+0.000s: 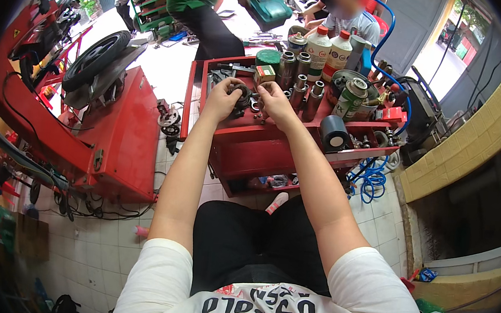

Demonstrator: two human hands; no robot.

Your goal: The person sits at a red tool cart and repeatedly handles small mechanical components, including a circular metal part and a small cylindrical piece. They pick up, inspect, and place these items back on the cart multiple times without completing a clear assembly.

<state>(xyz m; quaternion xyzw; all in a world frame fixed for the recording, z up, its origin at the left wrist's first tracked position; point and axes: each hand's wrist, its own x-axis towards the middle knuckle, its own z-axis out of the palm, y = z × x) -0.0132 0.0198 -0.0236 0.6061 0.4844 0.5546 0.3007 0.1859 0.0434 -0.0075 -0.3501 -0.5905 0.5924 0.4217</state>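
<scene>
Both my hands reach out over the top of a red tool cart (pixel 251 147). My left hand (pixel 223 96) and my right hand (pixel 271 98) are closed together on a dark round metal part (pixel 242 94), a bearing or gear, held just above the cart's tray. Small loose nuts and rings (pixel 256 113) lie on the tray below my fingers. Several steel sockets (pixel 301 80) stand upright just right of my right hand.
A spray can (pixel 350 98), white bottles with red caps (pixel 327 49), a black tape roll (pixel 333 132) and a blue coiled hose (pixel 370 177) crowd the cart's right side. A red tyre machine (pixel 107 112) stands to the left. People stand and sit beyond the cart.
</scene>
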